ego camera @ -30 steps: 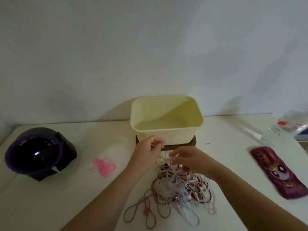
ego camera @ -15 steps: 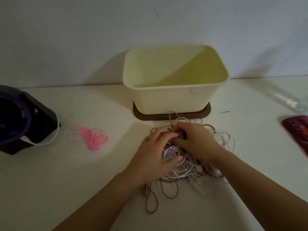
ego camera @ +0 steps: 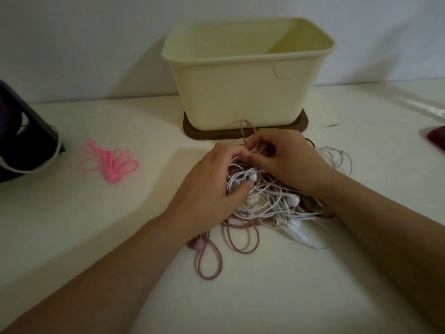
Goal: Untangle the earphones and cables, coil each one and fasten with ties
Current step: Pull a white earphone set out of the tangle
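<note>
White and brown tangle is gripped by left hand while right hand pinches a brown loop: untangling seems at its start, next one cord needs freeing.

Blocked just beyond right hand by cream bin on brown base. Open table left of left hand up to pink ties; dark device farther left. Open too nearer than hands, between forearms. Beneath both hands, cable tangle; dark red case far right.
</note>
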Tool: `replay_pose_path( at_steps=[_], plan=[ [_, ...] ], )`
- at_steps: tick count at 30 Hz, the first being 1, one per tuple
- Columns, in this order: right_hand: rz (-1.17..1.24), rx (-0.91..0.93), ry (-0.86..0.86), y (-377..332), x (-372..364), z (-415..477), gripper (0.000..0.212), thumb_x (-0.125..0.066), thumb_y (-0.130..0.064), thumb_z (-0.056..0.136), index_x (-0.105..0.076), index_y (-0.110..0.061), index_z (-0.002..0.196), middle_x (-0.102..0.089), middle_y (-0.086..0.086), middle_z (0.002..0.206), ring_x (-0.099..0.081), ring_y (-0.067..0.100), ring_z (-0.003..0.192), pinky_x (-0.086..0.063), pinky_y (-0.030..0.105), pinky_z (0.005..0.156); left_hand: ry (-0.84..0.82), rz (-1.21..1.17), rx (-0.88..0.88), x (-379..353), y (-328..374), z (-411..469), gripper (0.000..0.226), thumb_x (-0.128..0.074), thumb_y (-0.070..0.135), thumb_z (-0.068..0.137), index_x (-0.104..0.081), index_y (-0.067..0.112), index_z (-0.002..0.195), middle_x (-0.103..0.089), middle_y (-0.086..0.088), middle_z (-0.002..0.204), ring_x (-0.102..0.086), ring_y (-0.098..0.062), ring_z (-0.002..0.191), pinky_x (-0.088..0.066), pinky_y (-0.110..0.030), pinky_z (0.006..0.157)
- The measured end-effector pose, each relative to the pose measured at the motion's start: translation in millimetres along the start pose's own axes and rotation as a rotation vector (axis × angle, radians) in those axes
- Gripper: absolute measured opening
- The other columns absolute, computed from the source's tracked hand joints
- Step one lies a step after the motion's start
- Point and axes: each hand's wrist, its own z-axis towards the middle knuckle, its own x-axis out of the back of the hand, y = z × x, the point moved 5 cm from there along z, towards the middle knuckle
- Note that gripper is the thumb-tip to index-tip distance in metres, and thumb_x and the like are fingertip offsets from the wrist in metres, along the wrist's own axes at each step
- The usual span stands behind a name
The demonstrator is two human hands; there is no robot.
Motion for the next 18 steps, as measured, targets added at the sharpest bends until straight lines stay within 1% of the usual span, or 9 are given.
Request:
replay_pose_path(
  at_steps=[2,4,6,8,11,12,14,16,18],
  plan=[
    [0.033,-0.035,-0.048,0.6,5.5,-1.6,0.017,-0.07,-0.031,0.083,-0.07,-0.017,0.092,-0.067,0.0,0.072,-0.057,0.008,0.064,-0.044,0.018,0.058,0.017,0.041,0.002,1.7,2.2,-2.1,0.026,-0.061,0.034,0.086,-0.042,0.035,0.104,-0.049,0.015,0.113,-0.049,-0.003,0.102,-0.043,-0.025,0.083],
    [0.038,-0.052,-0.081,-3.0,15.4,-8.3,0.016,-0.07,-0.031,0.083,-0.07,-0.02,0.095,-0.067,-0.004,0.076,-0.057,0.002,0.063,-0.045,0.016,0.06,0.02,0.131,-0.036,2.1,5.7,-4.3,0.015,-0.059,0.034,0.087,-0.047,0.031,0.094,-0.049,0.014,0.108,-0.049,-0.006,0.097,-0.043,-0.027,0.079],
    [0.041,-0.062,-0.046,-5.6,27.1,-16.4,0.011,-0.068,-0.03,0.085,-0.068,-0.025,0.094,-0.064,-0.013,0.075,-0.055,-0.006,0.059,-0.041,0.008,0.056,0.009,0.16,-0.028,1.5,3.7,-4.6,0.008,-0.059,0.031,0.087,-0.051,0.029,0.088,-0.048,0.015,0.106,-0.05,-0.006,0.095,-0.044,-0.028,0.079],
    [0.046,-0.067,0.023,-9.2,38.3,-30.8,0.008,-0.066,-0.03,0.086,-0.065,-0.029,0.094,-0.061,-0.017,0.072,-0.056,-0.009,0.057,-0.039,0.006,0.054,0.011,0.152,-0.01,2.1,3.7,-5.8,0.007,-0.06,0.029,0.087,-0.054,0.03,0.085,-0.048,0.015,0.106,-0.051,-0.006,0.097,-0.044,-0.027,0.081],
    [0.01,-0.059,0.092,-14.4,48.7,-48.4,0.007,-0.065,-0.025,0.087,-0.066,-0.03,0.092,-0.064,-0.016,0.091,-0.061,-0.004,0.08,-0.047,0.013,0.07,0.052,0.134,-0.016,5.3,6.9,-6.4,0.005,-0.06,0.026,0.087,-0.056,0.026,0.084,-0.05,0.012,0.104,-0.051,-0.007,0.097,-0.044,-0.028,0.083],
    [-0.005,-0.059,0.101,-16.0,52.2,-54.3,0.008,-0.065,-0.023,0.087,-0.067,-0.03,0.089,-0.065,-0.017,0.09,-0.061,-0.003,0.083,-0.047,0.013,0.072,0.076,0.126,-0.018,7.5,9.2,-7.5,0.005,-0.06,0.025,0.087,-0.056,0.025,0.084,-0.05,0.012,0.103,-0.051,-0.005,0.098,-0.043,-0.025,0.084],
    [-0.046,-0.072,0.096,-18.8,59.5,-64.6,0.011,-0.066,-0.021,0.086,-0.068,-0.032,0.083,-0.064,-0.02,0.079,-0.059,-0.004,0.076,-0.044,0.01,0.068,0.137,0.095,-0.015,13.1,12.7,-10.7,0.006,-0.061,0.024,0.087,-0.058,0.023,0.083,-0.05,0.013,0.103,-0.049,0.0,0.098,-0.037,-0.012,0.084],
    [-0.061,-0.099,0.053,-20.4,64.8,-73.4,0.01,-0.068,-0.02,0.085,-0.069,-0.03,0.081,-0.065,-0.017,0.074,-0.06,-0.003,0.069,-0.045,0.011,0.066,0.206,0.056,-0.013,19.5,15.6,-15.9,0.007,-0.063,0.021,0.086,-0.059,0.022,0.081,-0.052,0.012,0.103,-0.05,0.001,0.097,-0.032,-0.002,0.083],
    [-0.057,-0.127,-0.027,-22.5,65.4,-81.6,0.011,-0.069,-0.018,0.083,-0.069,-0.029,0.079,-0.07,-0.012,0.075,-0.063,-0.001,0.068,-0.048,0.013,0.067,0.247,0.033,-0.012,23.8,17.0,-22.0,0.013,-0.064,0.017,0.085,-0.057,0.025,0.077,-0.053,0.009,0.101,-0.051,0.004,0.096,-0.03,0.0,0.085]
  ],
)
